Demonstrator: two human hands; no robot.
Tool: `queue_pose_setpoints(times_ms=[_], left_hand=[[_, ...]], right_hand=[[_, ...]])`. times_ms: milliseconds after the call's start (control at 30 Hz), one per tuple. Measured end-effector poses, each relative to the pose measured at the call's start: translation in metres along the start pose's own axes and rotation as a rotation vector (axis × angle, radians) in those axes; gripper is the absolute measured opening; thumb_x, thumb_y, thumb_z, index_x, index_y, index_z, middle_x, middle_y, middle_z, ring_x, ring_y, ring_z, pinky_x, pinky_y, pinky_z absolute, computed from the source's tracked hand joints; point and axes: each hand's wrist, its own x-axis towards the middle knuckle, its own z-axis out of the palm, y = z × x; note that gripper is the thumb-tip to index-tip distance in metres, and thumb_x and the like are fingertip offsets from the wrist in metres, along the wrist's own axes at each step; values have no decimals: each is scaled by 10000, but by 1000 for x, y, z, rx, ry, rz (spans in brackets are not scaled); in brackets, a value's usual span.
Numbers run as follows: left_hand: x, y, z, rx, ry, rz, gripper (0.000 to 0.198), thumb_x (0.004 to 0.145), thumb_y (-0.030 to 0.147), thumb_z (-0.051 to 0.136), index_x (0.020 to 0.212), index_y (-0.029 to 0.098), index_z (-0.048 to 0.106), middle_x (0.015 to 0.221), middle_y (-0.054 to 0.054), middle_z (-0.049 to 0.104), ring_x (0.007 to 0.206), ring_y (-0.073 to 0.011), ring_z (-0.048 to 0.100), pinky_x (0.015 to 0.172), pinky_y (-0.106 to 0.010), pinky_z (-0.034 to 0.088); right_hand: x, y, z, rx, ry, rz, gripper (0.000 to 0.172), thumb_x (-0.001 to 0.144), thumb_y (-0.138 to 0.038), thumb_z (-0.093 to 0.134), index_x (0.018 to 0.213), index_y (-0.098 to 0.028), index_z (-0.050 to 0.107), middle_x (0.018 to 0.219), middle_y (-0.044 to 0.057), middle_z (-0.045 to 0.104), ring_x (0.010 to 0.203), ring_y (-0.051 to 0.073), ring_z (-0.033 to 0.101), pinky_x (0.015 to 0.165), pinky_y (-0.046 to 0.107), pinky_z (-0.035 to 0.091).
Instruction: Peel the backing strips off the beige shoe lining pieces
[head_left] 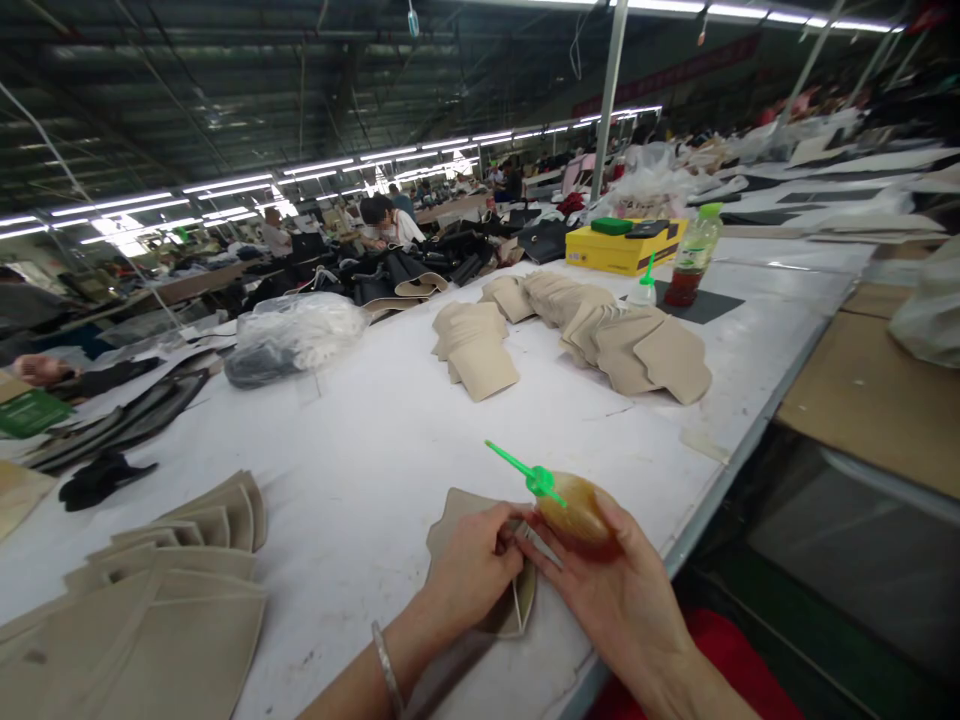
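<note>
My left hand (469, 570) is closed, pinching a beige cut fabric piece (457, 510) that lies near the front edge of the white table (360, 440). My right hand (607, 590) is wrapped round a small amber glue bottle (574, 508) with a long green nozzle (517, 467) that points up and to the left. The fingertips of both hands meet at the folded edge of the piece. A silver bangle (386, 668) sits on my left wrist.
Stacks of beige pieces lie at front left (165, 590), at centre (476, 350) and to the right (630, 335). Farther back are a plastic bag (292, 335), a yellow box (622, 245), a drink bottle (694, 255) and black parts (420, 270). Other people work far off.
</note>
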Motion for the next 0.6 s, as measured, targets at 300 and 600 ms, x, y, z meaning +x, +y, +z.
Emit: queue_pose_setpoints(times_ms=[300, 600], left_hand=[[3, -12, 6, -286, 49, -73, 372, 684, 88, 506, 1021, 160, 644, 647, 50, 582, 564, -115, 498, 543, -226, 348], [1, -22, -1, -589, 13, -145, 393, 725, 235, 510, 1085, 126, 626, 688, 44, 494, 480, -78, 405, 460, -213, 318]], right_hand=[[-1, 2, -11, -18, 1, -97, 268, 731, -376, 768, 972, -271, 720, 1112, 64, 720, 1135, 348, 579, 904, 575, 497], [3, 8, -14, -62, 17, -180, 238, 736, -339, 780, 954, -252, 744, 1067, 57, 732, 1069, 301, 608, 851, 513, 550]])
